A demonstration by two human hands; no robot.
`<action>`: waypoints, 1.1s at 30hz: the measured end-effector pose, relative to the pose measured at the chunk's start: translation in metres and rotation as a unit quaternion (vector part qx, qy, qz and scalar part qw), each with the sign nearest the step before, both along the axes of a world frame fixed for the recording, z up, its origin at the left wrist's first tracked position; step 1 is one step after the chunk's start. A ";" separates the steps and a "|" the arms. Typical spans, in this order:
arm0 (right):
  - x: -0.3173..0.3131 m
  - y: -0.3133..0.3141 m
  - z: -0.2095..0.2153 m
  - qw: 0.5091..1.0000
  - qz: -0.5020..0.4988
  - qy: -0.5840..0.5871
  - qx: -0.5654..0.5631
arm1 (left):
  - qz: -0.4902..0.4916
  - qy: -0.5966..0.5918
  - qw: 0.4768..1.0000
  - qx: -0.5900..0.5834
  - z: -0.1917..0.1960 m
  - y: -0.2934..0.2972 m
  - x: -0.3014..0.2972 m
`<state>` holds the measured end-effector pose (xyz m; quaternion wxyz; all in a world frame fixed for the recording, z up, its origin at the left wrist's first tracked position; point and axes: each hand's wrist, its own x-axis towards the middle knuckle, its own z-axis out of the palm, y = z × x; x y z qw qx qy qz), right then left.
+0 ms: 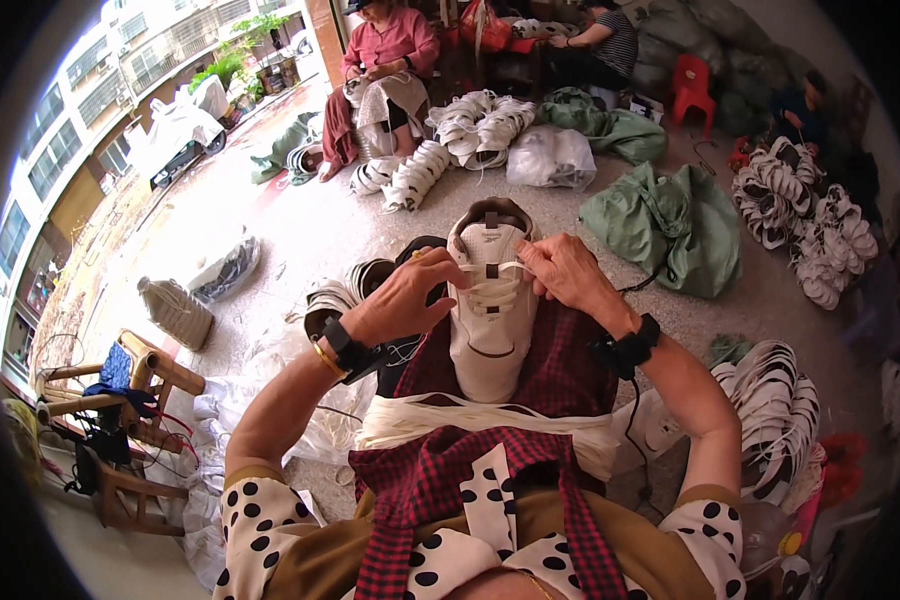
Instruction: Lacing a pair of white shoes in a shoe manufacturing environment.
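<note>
cream shoe [490, 345] on checked cloth [575, 365] | speckled floor [685, 335] | red chair [691, 90]

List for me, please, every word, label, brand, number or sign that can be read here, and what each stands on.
Tongue of the cream lace-up sneaker: small dark lettering, in the picture above the laces; I won't copy out its wording or brand.
Same sneaker, just below the laces in the picture: a tiny dark mark, too small to read.
Elsewhere, including the background buildings: nothing I can make out clearly.
</note>
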<state>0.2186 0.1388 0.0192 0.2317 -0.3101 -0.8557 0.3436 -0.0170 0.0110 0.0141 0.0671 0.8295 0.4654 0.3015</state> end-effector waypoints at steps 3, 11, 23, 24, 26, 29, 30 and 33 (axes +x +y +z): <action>0.000 -0.004 0.002 0.999 -0.003 0.004 -0.050 | 0.019 0.026 0.999 0.028 -0.005 -0.003 0.000; -0.003 0.008 -0.012 0.999 0.013 0.014 0.046 | 0.083 0.025 0.986 0.140 -0.027 0.007 0.016; 0.015 0.020 0.006 0.981 0.067 0.179 -0.030 | 0.206 -0.111 0.970 0.074 -0.020 0.000 0.021; 0.021 0.016 0.009 0.995 0.044 0.092 0.022 | 0.203 -0.111 0.967 0.106 -0.018 0.003 0.018; 0.019 0.003 0.008 0.995 0.044 0.022 0.085 | 0.191 -0.106 0.969 0.114 -0.014 0.008 0.013; 0.007 -0.014 0.007 0.972 0.066 -0.012 0.225 | 0.158 -0.115 0.977 0.080 -0.012 0.009 0.009; 0.003 -0.017 0.007 0.960 0.078 -0.022 0.269 | 0.143 -0.136 0.978 0.060 -0.011 0.009 0.008; -0.006 -0.021 0.008 0.947 0.074 -0.108 0.293 | 0.128 -0.126 0.983 0.046 -0.008 0.005 0.005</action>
